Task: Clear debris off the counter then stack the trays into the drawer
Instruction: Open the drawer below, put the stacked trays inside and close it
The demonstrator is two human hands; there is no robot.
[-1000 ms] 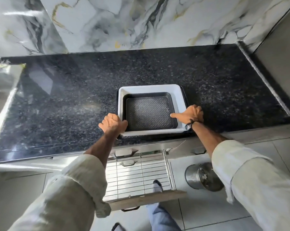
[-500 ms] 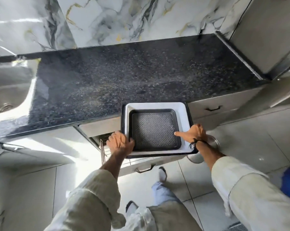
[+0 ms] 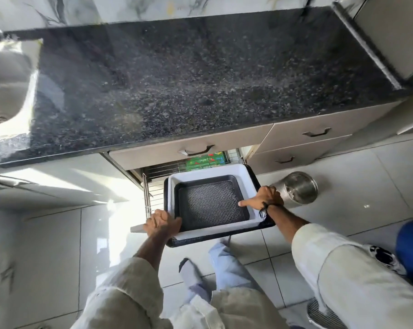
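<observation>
The left hand [image 3: 162, 223] and right hand [image 3: 264, 198] each gripped an edge of the nested trays [image 3: 212, 203], held above the open wire drawer [image 3: 148, 193], below the worktop [image 3: 200, 79].

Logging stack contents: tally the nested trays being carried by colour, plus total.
Black trays: 2, the outer black tray and the inner patterned black tray
White trays: 1, the white tray between them
Total: 3

We see strong daylight from the left, glaring off the floor tiles [image 3: 65, 236] and sink [image 3: 6, 91]. Edges bend, slightly blurred
</observation>
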